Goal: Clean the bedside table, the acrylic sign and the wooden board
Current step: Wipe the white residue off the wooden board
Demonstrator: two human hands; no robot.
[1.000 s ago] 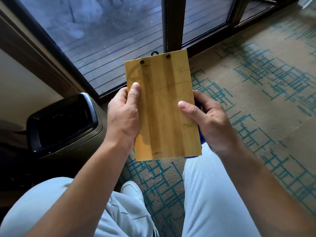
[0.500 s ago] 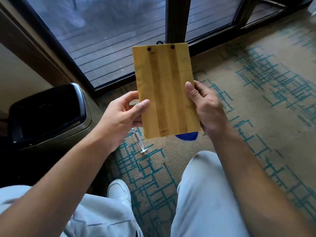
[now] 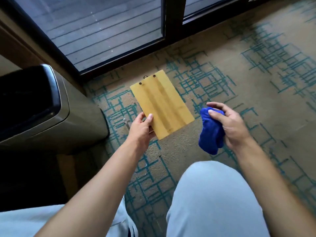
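The wooden board (image 3: 162,103), pale bamboo with two dark rivets and a small hook at its far end, is held low over the patterned carpet. My left hand (image 3: 141,127) pinches its near left corner, thumb on top. My right hand (image 3: 230,124) is off the board, to its right, and grips a bunched blue cloth (image 3: 211,132). A clear acrylic piece (image 3: 126,124) shows on the carpet just left of my left hand, mostly hidden. The bedside table is not in view.
A bin (image 3: 39,106) with a black rim and a bronze body stands at the left, close to the board. A dark-framed glass door (image 3: 109,26) runs along the far side. My legs in light trousers (image 3: 213,199) fill the bottom.
My right hand let go of the board and moved right with the blue cloth. My left hand alone now holds the board, which has dropped lower toward the carpet and tilted.
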